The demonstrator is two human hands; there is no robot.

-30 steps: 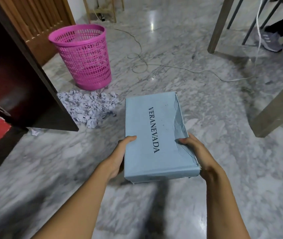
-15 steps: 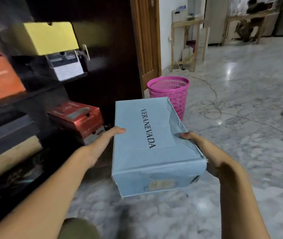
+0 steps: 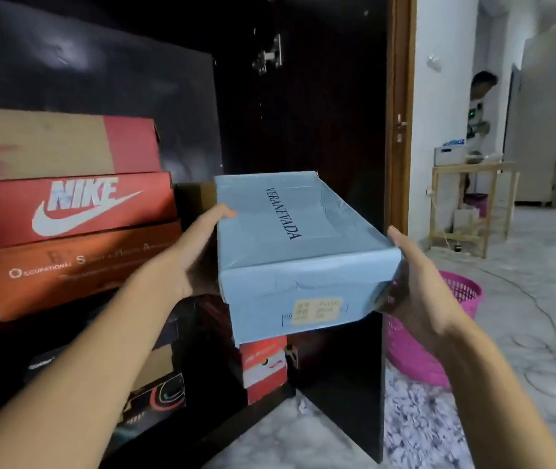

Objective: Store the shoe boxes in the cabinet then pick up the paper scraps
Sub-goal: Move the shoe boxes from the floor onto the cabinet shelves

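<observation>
The left hand (image 3: 195,252) and the right hand (image 3: 412,289) clamped a pale blue cardboard shoe box (image 3: 297,252) between them, held in the air in front of the open dark cabinet (image 3: 303,96). The left thumb lay flat on the lid's edge; the other left fingers were hidden behind the box's long side. The right thumb stood against the opposite lid corner, and the right fingers curled round the near lower corner. Between the two thumbs the matte lid carried dark printed lettering, and its far right part looked creased and crumpled. Below the thumbs, the near end face bore a small yellowish label.

Just beyond the left fingers, three flat rectangular boxes lay stacked on a shelf: a brown-and-red box (image 3: 63,143) on top, a red Nike box (image 3: 70,208) in the middle, an orange box (image 3: 77,265) beneath. Under the held box stood a small red-and-white box (image 3: 264,363). Past the right wrist sat a pink plastic lattice basket (image 3: 415,353) on the glossy veined marble floor (image 3: 540,299), with crumpled white paper scraps (image 3: 418,421) heaped just beside it.
</observation>
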